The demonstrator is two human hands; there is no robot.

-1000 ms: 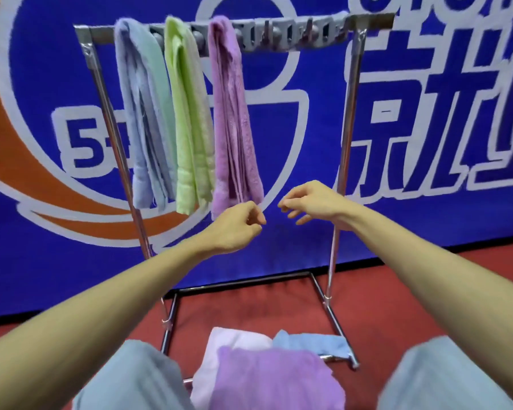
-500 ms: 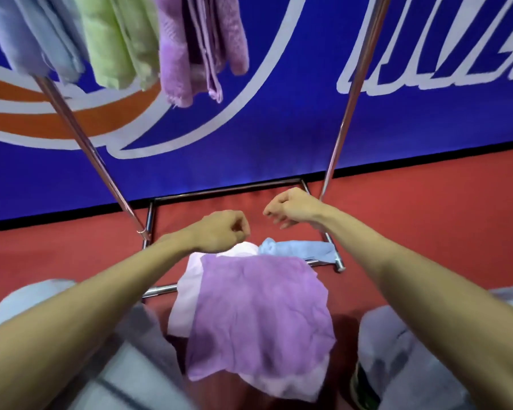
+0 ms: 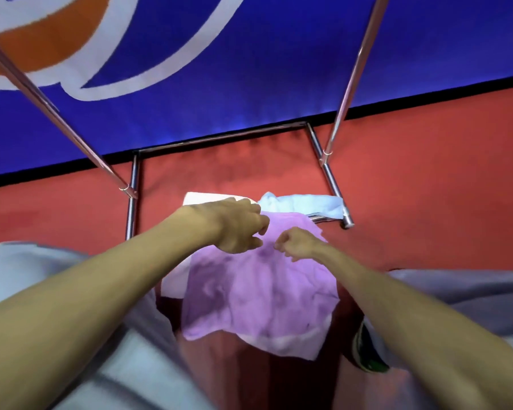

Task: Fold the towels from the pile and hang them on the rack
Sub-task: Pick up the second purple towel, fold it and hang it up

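Purple towel (image 3: 258, 291) uppermost at 6 o'clock, white towel (image 3: 208, 198) beneath, blue towel (image 3: 305, 204) at 1 o'clock draped across rack (image 3: 349, 84) base. Left hand (image 3: 234, 226) and right hand (image 3: 298, 244) curled at purple towel's far edge; grasp unclear. Lower than half a second ago; hung towels now out of view.

The red floor (image 3: 427, 179) carries the metal rack (image 3: 219, 137) and a towel pile: a purple towel (image 3: 264, 291) over a white towel (image 3: 172, 284), and a light blue towel (image 3: 302, 204) draped across the rack's near bar.
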